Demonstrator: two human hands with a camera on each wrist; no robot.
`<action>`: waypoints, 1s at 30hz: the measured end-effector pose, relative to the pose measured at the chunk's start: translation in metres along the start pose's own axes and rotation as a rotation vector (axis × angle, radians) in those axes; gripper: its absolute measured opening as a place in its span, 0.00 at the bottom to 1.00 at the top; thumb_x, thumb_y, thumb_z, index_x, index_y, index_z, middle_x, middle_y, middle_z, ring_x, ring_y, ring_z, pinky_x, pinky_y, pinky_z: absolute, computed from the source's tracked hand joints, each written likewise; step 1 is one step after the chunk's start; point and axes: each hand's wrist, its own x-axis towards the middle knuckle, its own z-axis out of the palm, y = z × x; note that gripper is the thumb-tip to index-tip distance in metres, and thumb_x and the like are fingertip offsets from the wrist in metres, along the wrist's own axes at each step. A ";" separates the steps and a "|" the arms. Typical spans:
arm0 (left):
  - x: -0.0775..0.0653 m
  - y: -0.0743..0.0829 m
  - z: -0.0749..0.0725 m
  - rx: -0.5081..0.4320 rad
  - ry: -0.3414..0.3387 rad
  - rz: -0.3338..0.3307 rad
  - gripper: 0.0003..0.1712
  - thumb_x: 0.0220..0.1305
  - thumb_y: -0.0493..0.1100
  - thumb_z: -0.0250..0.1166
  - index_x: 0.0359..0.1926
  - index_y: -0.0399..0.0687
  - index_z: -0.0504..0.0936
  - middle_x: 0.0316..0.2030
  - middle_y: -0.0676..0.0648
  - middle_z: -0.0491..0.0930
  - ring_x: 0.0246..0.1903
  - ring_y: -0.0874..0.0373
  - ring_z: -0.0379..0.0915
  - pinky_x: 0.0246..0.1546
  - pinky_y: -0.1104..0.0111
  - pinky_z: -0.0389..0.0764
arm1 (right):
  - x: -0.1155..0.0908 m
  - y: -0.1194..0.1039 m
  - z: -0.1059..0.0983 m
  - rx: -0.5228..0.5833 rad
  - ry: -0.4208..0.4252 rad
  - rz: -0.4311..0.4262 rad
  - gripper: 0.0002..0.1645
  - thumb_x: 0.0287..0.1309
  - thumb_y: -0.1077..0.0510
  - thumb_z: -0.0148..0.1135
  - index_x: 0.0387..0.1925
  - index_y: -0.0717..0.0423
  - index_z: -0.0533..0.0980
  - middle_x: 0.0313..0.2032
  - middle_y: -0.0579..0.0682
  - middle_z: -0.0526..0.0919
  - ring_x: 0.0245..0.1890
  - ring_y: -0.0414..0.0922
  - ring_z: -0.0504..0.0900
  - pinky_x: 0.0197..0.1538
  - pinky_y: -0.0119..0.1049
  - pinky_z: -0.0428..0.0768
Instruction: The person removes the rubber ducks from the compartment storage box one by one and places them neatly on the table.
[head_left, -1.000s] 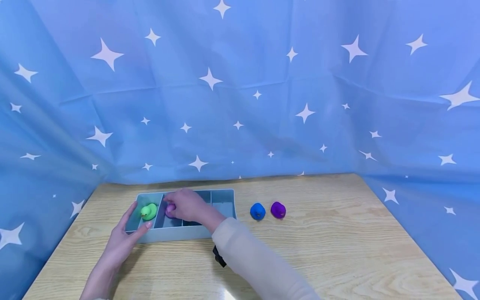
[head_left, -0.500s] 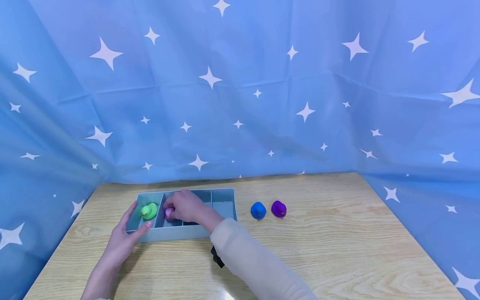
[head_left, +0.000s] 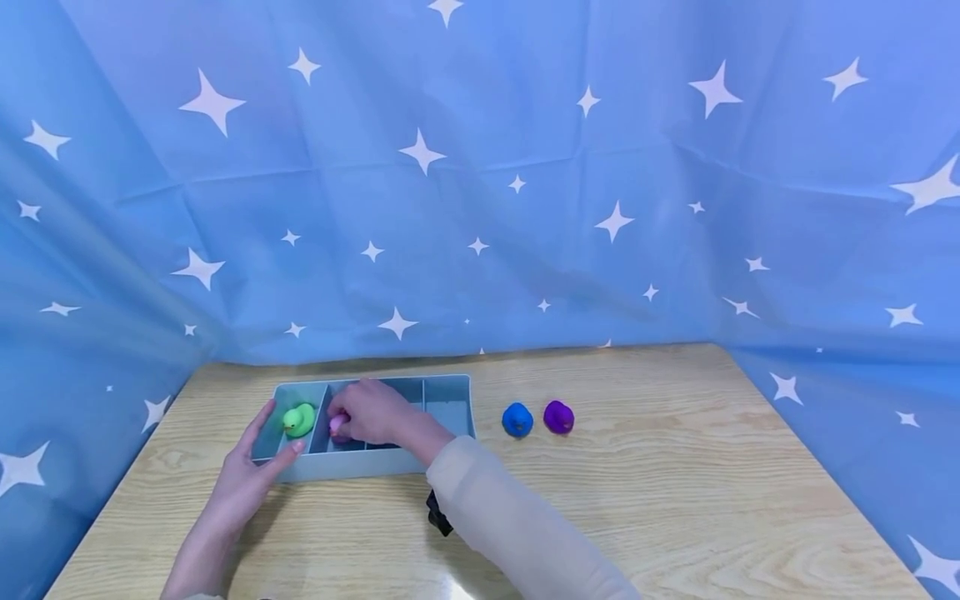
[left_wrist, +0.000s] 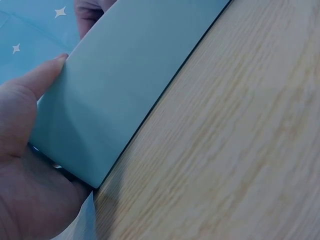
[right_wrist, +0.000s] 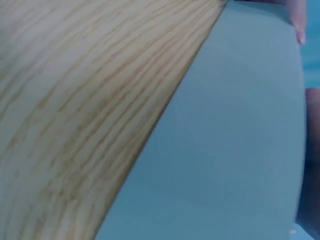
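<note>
A light blue divided box (head_left: 352, 468) lies lengthwise on the table in the head view. My left hand (head_left: 243, 487) holds its left end, the thumb (left_wrist: 47, 75) on the near rim and the fingers along the left side. A green rubber duck (head_left: 300, 420) sits in the leftmost compartment, between that thumb and fingers. My right hand (head_left: 378, 412) reaches into the second compartment from the left and pinches a pink rubber duck (head_left: 337, 425), partly hidden by the fingers. In the right wrist view the box's near wall (right_wrist: 225, 130) fills the middle, with the hand only at the right edge.
A blue rubber duck (head_left: 517, 420) and a purple rubber duck (head_left: 558, 417) stand on the wooden table (head_left: 675, 483), right of the box. A starry blue curtain (head_left: 525, 208) rises behind the table and along both sides.
The pink duck has shifted slightly toward the near side of its compartment and turned a little in my right fingers. My left hand has stayed at the box's left end.
</note>
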 end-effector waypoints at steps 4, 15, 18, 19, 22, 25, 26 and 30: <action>-0.001 0.001 0.000 0.003 0.001 0.015 0.59 0.70 0.58 0.67 0.83 0.68 0.33 0.80 0.34 0.30 0.77 0.30 0.24 0.70 0.29 0.37 | -0.005 -0.005 -0.011 0.059 -0.002 -0.001 0.08 0.69 0.52 0.67 0.45 0.48 0.87 0.30 0.36 0.77 0.31 0.34 0.72 0.37 0.22 0.70; -0.001 0.002 0.001 -0.001 -0.001 0.011 0.60 0.68 0.60 0.68 0.83 0.66 0.32 0.80 0.35 0.29 0.77 0.31 0.22 0.69 0.28 0.37 | -0.052 0.001 -0.049 0.216 0.160 -0.059 0.14 0.67 0.57 0.69 0.52 0.53 0.86 0.44 0.41 0.87 0.40 0.34 0.78 0.47 0.22 0.74; 0.000 0.001 0.001 0.001 0.001 0.012 0.60 0.68 0.61 0.68 0.83 0.66 0.33 0.80 0.35 0.29 0.77 0.32 0.23 0.70 0.29 0.38 | -0.071 0.011 -0.054 0.257 0.209 -0.021 0.15 0.67 0.57 0.70 0.53 0.53 0.86 0.50 0.44 0.87 0.48 0.36 0.81 0.54 0.28 0.75; 0.000 0.000 0.001 0.003 -0.001 0.011 0.60 0.68 0.61 0.68 0.83 0.67 0.32 0.80 0.35 0.29 0.77 0.32 0.22 0.69 0.29 0.38 | -0.076 0.015 -0.056 0.274 0.220 -0.006 0.15 0.67 0.57 0.70 0.53 0.53 0.86 0.51 0.44 0.87 0.50 0.37 0.81 0.56 0.30 0.75; 0.000 0.000 0.000 0.005 -0.007 0.008 0.60 0.69 0.60 0.67 0.83 0.67 0.32 0.80 0.35 0.28 0.77 0.31 0.23 0.69 0.29 0.40 | -0.091 0.024 -0.060 0.336 0.243 0.028 0.15 0.66 0.59 0.70 0.53 0.55 0.85 0.52 0.46 0.87 0.50 0.39 0.81 0.55 0.32 0.78; -0.001 0.000 -0.001 0.006 -0.010 0.010 0.60 0.69 0.60 0.67 0.83 0.67 0.31 0.80 0.34 0.28 0.77 0.30 0.22 0.69 0.28 0.41 | -0.102 0.033 -0.062 0.381 0.271 0.043 0.15 0.64 0.61 0.72 0.52 0.57 0.85 0.51 0.48 0.87 0.50 0.41 0.82 0.51 0.30 0.80; -0.001 0.000 0.000 0.006 -0.009 0.014 0.60 0.69 0.60 0.67 0.83 0.66 0.31 0.80 0.34 0.28 0.77 0.30 0.23 0.69 0.28 0.41 | -0.105 0.036 -0.063 0.392 0.278 0.042 0.16 0.63 0.61 0.72 0.52 0.58 0.85 0.50 0.49 0.87 0.49 0.42 0.82 0.50 0.29 0.80; -0.002 0.000 0.000 -0.001 -0.008 0.024 0.60 0.70 0.59 0.67 0.83 0.65 0.31 0.80 0.34 0.28 0.77 0.30 0.22 0.68 0.27 0.40 | -0.116 0.047 -0.065 0.386 0.291 0.023 0.15 0.63 0.61 0.72 0.51 0.59 0.86 0.49 0.50 0.87 0.49 0.43 0.83 0.52 0.32 0.81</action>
